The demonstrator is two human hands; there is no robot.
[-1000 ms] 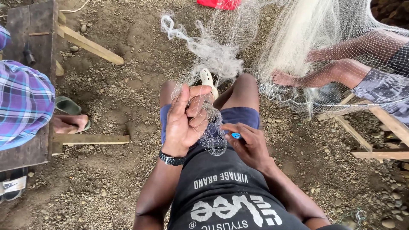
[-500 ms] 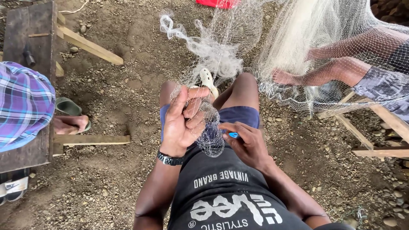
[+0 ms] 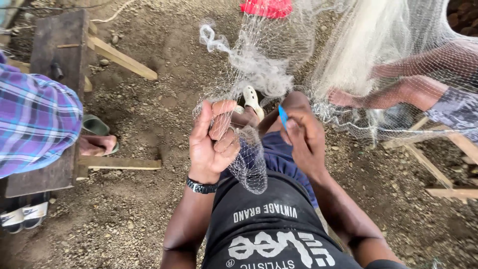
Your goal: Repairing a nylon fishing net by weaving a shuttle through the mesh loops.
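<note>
Ground: bare packed earth (image 3: 149, 114) strewn with small stones and gravel, evenly lit by soft daylight, no walls or windows in view. Furniture: a dark, weathered wooden bench (image 3: 57, 60) well to the left of the fingers, with pale timber struts (image 3: 122, 57) running out from it across the dirt. Further pale wooden frame pieces (image 3: 438, 172) lie on the ground to the right of the fingers.

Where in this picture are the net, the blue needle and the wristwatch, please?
net (image 3: 251, 167), head view, on the bunched mesh under the left hand.
blue needle (image 3: 283, 115), head view, on its blade.
wristwatch (image 3: 201, 187), head view, on the band.
</note>
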